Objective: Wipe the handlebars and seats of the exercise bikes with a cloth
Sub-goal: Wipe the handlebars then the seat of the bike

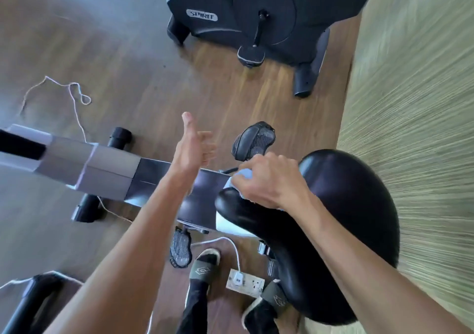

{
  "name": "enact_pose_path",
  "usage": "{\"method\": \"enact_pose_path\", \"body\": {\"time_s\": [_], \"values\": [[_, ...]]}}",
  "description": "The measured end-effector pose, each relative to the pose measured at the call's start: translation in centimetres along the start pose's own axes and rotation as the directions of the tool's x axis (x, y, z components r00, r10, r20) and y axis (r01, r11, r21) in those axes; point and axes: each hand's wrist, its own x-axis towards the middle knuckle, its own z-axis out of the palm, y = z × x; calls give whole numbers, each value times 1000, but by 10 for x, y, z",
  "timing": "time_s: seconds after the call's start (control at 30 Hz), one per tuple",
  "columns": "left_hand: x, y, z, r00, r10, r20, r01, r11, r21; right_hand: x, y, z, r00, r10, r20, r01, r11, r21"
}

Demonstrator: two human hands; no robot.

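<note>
Right hand bunched round blue cloth on seat nose; left hand loose, holding nothing.

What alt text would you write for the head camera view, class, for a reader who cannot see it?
Seen from above, a person's right hand presses a light blue cloth onto the nose of a black exercise bike seat. The left hand hovers open over the bike's frame; a second bike stands beyond on the wooden floor.

1. Your right hand covers most of the cloth.
2. The seat hides its post.
3. The far bike is cut off at the top edge.
4. The rug is blurred.
</note>
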Motion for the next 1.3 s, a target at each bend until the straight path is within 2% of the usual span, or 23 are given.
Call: {"method": "enact_pose_path", "body": {"time_s": [0.07,0.13,0.23,0.27,0.37,0.43,0.5,0.57,0.67,0.7,0.77,0.83,0.9,1.03,1.17,1.23,1.3], "values": [[-2,-3,-6,1000,-24,-4,24,999,-38,2,-24,8,999,-20,-44,22,998,55],[0,-3,-8,999,-46,-9,46,997,-59,-9,-35,15,983,-124,-138,134,989,58],[5,-8,-13,1000,-24,-3,24,998,-58,-55,-8,24,890,-310,-334,344,938,48],[6,-11,-15,1000,-15,13,16,999,-50,-70,9,27,857,-331,-395,369,929,21],[10,-24,-21,998,22,51,-22,1000,-10,-88,28,29,823,-250,-510,263,964,-49],[10,-31,-21,998,34,44,-34,999,-11,-65,0,34,841,-242,-483,239,968,-69],[7,-35,-21,998,10,54,-8,999,-33,-41,-34,43,858,-341,-384,312,940,-138],[4,-40,-24,997,-15,80,19,998,-52,-39,-39,54,818,-479,-318,402,872,-281],[8,-46,-36,997,-3,78,4,1000,-6,-86,6,63,745,-599,-293,437,770,-464],[7,-47,-41,997,5,83,-6,1000,13,-108,22,65,746,-593,-304,419,772,-478],[6,-47,-48,993,16,115,-22,999,50,-136,41,67,777,-504,-377,346,842,-413],[1,-48,-46,986,19,166,-38,993,114,-132,30,71,787,-415,-456,239,887,-395],[-6,-47,-36,974,34,224,-69,986,151,-99,-2,77,768,-402,-499,189,886,-423],[-18,-28,-11,959,71,276,-99,991,89,-55,-36,85,717,-390,-578,173,903,-394],[-25,-8,2,921,180,346,-257,948,190,-145,11,112,732,-298,-612,9,903,-429],[-36,-7,12,879,188,438,-333,900,282,-194,36,126,737,-148,-660,-92,944,-316],[-50,-12,24,834,125,537,-412,788,458,-219,48,137,723,-32,-690,-158,965,-210]]}}
